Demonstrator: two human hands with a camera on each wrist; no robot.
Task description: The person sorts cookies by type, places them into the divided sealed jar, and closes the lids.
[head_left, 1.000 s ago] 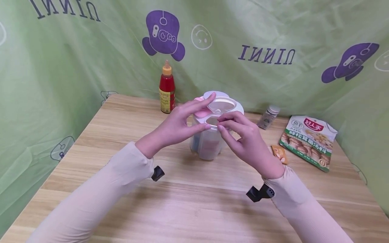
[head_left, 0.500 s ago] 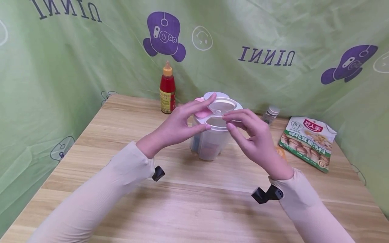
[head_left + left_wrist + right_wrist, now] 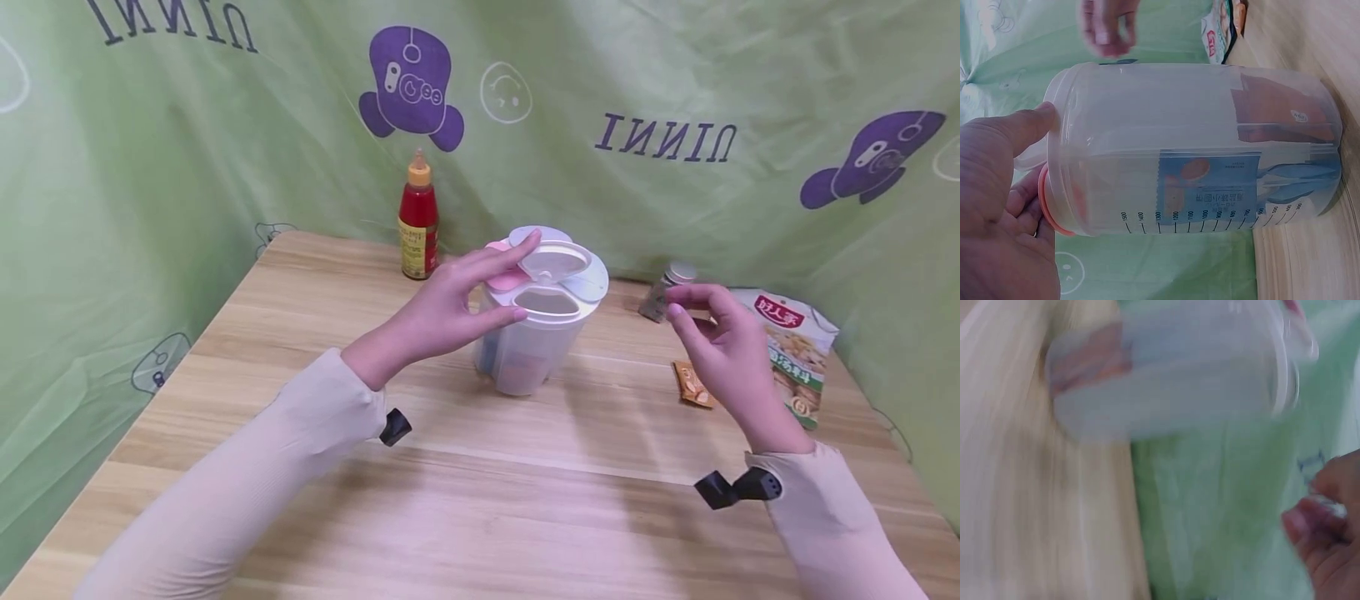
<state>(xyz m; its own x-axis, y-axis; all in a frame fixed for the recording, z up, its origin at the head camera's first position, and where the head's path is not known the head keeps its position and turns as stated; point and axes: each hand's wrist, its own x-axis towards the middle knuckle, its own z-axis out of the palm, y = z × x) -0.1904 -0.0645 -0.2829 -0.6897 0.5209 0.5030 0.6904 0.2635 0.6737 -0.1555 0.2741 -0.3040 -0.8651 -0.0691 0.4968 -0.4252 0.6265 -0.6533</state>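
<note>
A clear divided storage container [image 3: 525, 362] with pink, pale blue and white lid sections stands upright on the table. One flap [image 3: 553, 262] is raised, leaving the near opening uncovered. My left hand [image 3: 442, 312] holds the container's top, its thumb at the rim and its fingers by the raised flap. Through the wall, the left wrist view shows a blue packet [image 3: 1210, 194] and an orange-brown packet [image 3: 1285, 112] in separate compartments. To the right, my right hand [image 3: 723, 354] hovers with loosely bent fingers and no visible object. It is blurred in the right wrist view.
Behind on the left stands a red sauce bottle [image 3: 418, 229]. A small spice jar [image 3: 654, 302], an orange sachet [image 3: 692, 385] and a large food pouch [image 3: 802, 358] are on the right, the pouch partly behind my right hand. Green cloth [image 3: 300, 125] hangs behind the table.
My right hand has moved from the container's opening to the right, now in front of the pouch. My left hand and the container stay in place, with the flap still raised.
</note>
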